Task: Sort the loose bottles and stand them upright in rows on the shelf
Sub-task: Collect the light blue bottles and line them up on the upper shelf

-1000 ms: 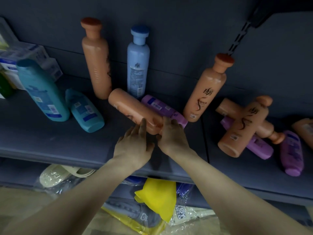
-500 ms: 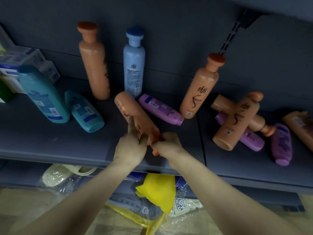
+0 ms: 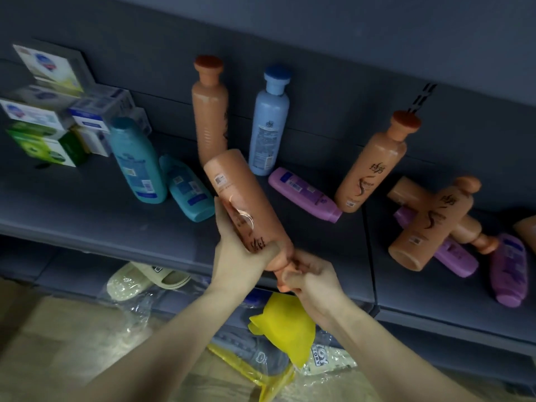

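An orange bottle point(image 3: 243, 198) is lifted off the grey shelf point(image 3: 87, 204), base pointing up and away, cap end toward me. My left hand point(image 3: 237, 253) grips its lower body. My right hand point(image 3: 307, 277) grips its neck and cap. At the back stand an orange bottle point(image 3: 210, 111), a light blue bottle point(image 3: 269, 123) and a leaning orange bottle point(image 3: 374, 163). A teal bottle point(image 3: 136, 163) stands at the left with a smaller teal bottle point(image 3: 188, 192) lying beside it. A purple bottle point(image 3: 304, 194) lies in the middle.
At the right lies a pile of orange bottles point(image 3: 432, 224) and purple bottles point(image 3: 510, 271). Stacked soap boxes point(image 3: 49, 117) fill the shelf's left end. Below the shelf are slippers point(image 3: 145, 280), a yellow item point(image 3: 284, 326) and plastic-wrapped goods on the floor.
The orange bottle lay flat on the shelf a second ago. Both hands have picked it up and swung its base upward, away from the purple bottle.
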Action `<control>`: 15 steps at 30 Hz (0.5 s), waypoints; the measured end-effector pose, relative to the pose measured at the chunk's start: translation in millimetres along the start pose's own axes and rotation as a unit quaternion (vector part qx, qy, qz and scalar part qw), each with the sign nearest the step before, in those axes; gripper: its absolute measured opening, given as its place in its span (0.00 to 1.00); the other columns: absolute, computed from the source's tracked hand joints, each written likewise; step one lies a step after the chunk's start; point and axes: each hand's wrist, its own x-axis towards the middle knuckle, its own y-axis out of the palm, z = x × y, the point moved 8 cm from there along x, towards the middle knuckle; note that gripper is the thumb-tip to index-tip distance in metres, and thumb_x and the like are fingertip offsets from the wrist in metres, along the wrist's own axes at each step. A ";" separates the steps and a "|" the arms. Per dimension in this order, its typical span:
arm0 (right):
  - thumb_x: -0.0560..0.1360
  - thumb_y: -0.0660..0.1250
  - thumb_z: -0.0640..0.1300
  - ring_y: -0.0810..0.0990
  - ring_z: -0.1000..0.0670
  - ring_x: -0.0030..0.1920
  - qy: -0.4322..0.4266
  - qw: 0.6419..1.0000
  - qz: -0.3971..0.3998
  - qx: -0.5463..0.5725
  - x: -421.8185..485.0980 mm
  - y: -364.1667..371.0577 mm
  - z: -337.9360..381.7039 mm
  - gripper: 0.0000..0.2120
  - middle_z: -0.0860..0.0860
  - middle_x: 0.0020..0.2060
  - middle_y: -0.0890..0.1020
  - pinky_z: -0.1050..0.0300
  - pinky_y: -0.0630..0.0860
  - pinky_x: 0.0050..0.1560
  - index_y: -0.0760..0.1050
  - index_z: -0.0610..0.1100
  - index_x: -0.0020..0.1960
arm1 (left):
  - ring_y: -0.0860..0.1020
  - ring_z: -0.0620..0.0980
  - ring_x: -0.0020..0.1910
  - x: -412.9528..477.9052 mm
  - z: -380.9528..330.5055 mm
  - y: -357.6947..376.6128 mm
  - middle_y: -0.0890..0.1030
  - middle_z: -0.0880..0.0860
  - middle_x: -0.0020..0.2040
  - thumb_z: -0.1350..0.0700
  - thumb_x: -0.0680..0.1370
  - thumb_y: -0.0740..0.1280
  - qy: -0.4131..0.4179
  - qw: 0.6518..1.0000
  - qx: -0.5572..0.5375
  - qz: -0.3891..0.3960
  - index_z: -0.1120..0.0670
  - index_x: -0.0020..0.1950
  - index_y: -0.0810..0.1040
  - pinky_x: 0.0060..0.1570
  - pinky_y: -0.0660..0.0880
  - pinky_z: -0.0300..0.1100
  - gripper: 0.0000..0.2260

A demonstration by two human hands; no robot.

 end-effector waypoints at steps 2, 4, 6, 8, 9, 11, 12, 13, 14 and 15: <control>0.68 0.57 0.17 0.72 0.53 0.28 -0.004 1.000 0.008 0.005 -1.8 11.8 1.4 0.23 0.52 0.26 0.78 0.62 0.69 0.28 0.78 0.42 0.44 | 0.77 0.45 0.53 -3.4 2.5 -14.3 0.74 0.41 0.52 0.60 0.67 0.75 0.005 0.999 -0.025 -0.021 0.45 0.77 0.39 0.53 0.69 0.38 0.52; 0.69 0.58 0.17 0.75 0.56 0.28 -0.006 0.999 0.026 -0.018 -2.3 27.2 5.7 0.25 0.53 0.28 0.81 0.63 0.71 0.29 0.79 0.45 0.43 | 0.77 0.37 0.50 -4.5 8.6 -29.6 0.72 0.35 0.50 0.57 0.66 0.76 0.006 0.998 -0.057 -0.040 0.45 0.76 0.39 0.52 0.70 0.38 0.53; 0.70 0.60 0.20 0.76 0.57 0.30 -0.012 0.996 0.051 -0.073 -2.9 45.8 10.7 0.24 0.53 0.31 0.82 0.63 0.73 0.33 0.79 0.48 0.44 | 0.77 0.35 0.52 -4.4 16.5 -47.8 0.73 0.35 0.53 0.52 0.62 0.74 0.004 0.993 -0.094 -0.065 0.43 0.76 0.40 0.56 0.73 0.41 0.54; 0.70 0.61 0.22 0.77 0.55 0.34 -0.016 0.990 0.071 -0.120 -3.1 66.2 13.4 0.22 0.52 0.35 0.82 0.62 0.75 0.38 0.79 0.48 0.46 | 0.78 0.42 0.55 -6.4 24.2 -68.5 0.75 0.42 0.57 0.50 0.60 0.74 -0.005 0.988 -0.119 -0.094 0.42 0.76 0.43 0.60 0.74 0.50 0.53; 0.70 0.61 0.22 0.78 0.54 0.36 -0.016 0.988 0.079 -0.131 -3.6 76.8 14.2 0.21 0.51 0.36 0.82 0.62 0.75 0.39 0.80 0.47 0.48 | 0.78 0.44 0.56 -8.0 27.5 -79.5 0.76 0.44 0.58 0.51 0.62 0.74 -0.012 0.986 -0.123 -0.108 0.41 0.75 0.43 0.61 0.74 0.51 0.52; 0.70 0.62 0.22 0.78 0.54 0.36 -0.009 0.986 0.095 -0.138 -4.1 98.1 13.4 0.21 0.52 0.36 0.81 0.63 0.75 0.38 0.80 0.46 0.49 | 0.78 0.43 0.55 -11.6 31.6 -101.1 0.75 0.45 0.60 0.58 0.66 0.75 -0.018 0.981 -0.141 -0.132 0.41 0.76 0.41 0.58 0.75 0.46 0.51; 0.70 0.62 0.23 0.77 0.55 0.35 -0.005 0.984 0.102 -0.145 -4.2 108.7 11.9 0.21 0.53 0.34 0.81 0.64 0.75 0.37 0.79 0.47 0.46 | 0.78 0.39 0.53 -12.0 34.0 -111.3 0.74 0.44 0.59 0.62 0.68 0.74 -0.019 0.979 -0.151 -0.139 0.42 0.76 0.41 0.55 0.76 0.40 0.51; 0.71 0.63 0.23 0.77 0.56 0.34 -0.002 0.982 0.107 -0.154 -4.3 119.8 10.4 0.20 0.53 0.34 0.81 0.65 0.75 0.36 0.79 0.48 0.45 | 0.78 0.35 0.50 -10.8 36.6 -121.7 0.74 0.42 0.57 0.65 0.70 0.73 -0.020 0.976 -0.157 -0.146 0.44 0.77 0.42 0.51 0.76 0.35 0.49; 0.71 0.63 0.24 0.77 0.55 0.33 0.000 0.980 0.113 -0.165 -3.8 130.8 8.2 0.19 0.53 0.34 0.81 0.65 0.76 0.36 0.79 0.48 0.46 | 0.78 0.34 0.48 -8.7 38.9 -131.7 0.75 0.41 0.56 0.65 0.70 0.73 -0.021 0.975 -0.161 -0.151 0.45 0.77 0.45 0.48 0.77 0.34 0.47; 0.71 0.64 0.26 0.77 0.54 0.34 0.001 0.977 0.116 -0.177 -2.9 141.4 5.9 0.18 0.52 0.35 0.81 0.63 0.76 0.37 0.79 0.46 0.49 | 0.79 0.35 0.48 -5.2 41.6 -140.8 0.76 0.42 0.56 0.63 0.69 0.74 -0.026 0.974 -0.163 -0.154 0.46 0.77 0.48 0.50 0.77 0.36 0.47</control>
